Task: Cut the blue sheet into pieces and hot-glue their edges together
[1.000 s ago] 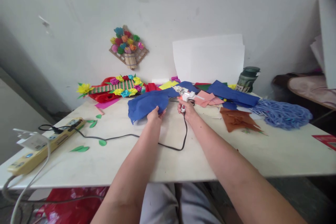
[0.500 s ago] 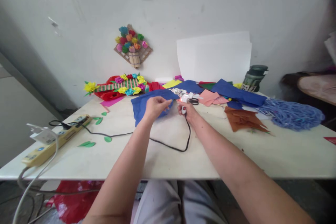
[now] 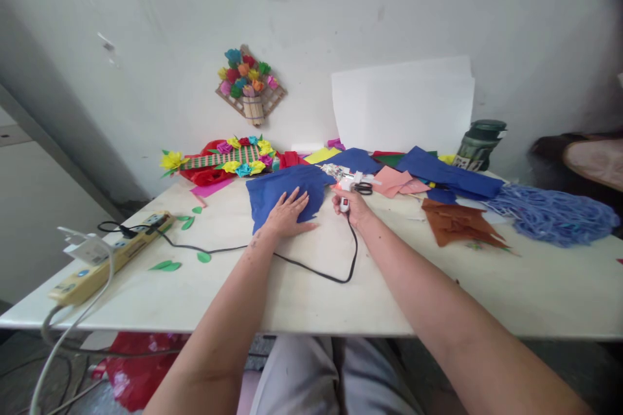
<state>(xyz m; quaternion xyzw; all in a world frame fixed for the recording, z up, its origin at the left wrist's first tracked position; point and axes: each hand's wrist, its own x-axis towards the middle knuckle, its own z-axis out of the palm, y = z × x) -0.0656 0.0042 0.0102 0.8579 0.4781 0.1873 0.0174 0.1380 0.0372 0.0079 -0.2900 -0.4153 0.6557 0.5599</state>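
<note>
The left hand (image 3: pixel 288 214) now lies flat on the blue sheet (image 3: pixel 280 187), palm down, fingers spread. A moment ago this hand was lifted and pinching the edge of the sheet. A bit before that, the sheet was bunched up in its grip. So the left grip has let go and gone wide, and the sheet is pressed flat on the desk (image 3: pixel 341 301) instead of held up. The near edge of the sheet sits under the fingers. The far part runs back toward the other colored papers.

The right hand (image 3: pixel 354 206) has stayed in about the same place. Its grip is closed around the handle of the glue gun (image 3: pixel 346 181), just beside the right edge of the blue sheet. The tip points away from the person, toward the back of the desk. A black cord (image 3: pixel 318 272) runs from the gun in a loop across the desk to the power strip (image 3: pixel 111 253) on the left.

Small green paper leaves (image 3: pixel 165 266) lie near the power strip. A brown sheet (image 3: pixel 455 224) and a heap of blue strips (image 3: pixel 555 214) lie to the right, well apart from the hands. A pink sheet (image 3: pixel 393 180) is just behind the glue gun. A paper flower piece (image 3: pixel 224 159) rests at the back, and another hangs on the wall (image 3: pixel 249 85).
</note>
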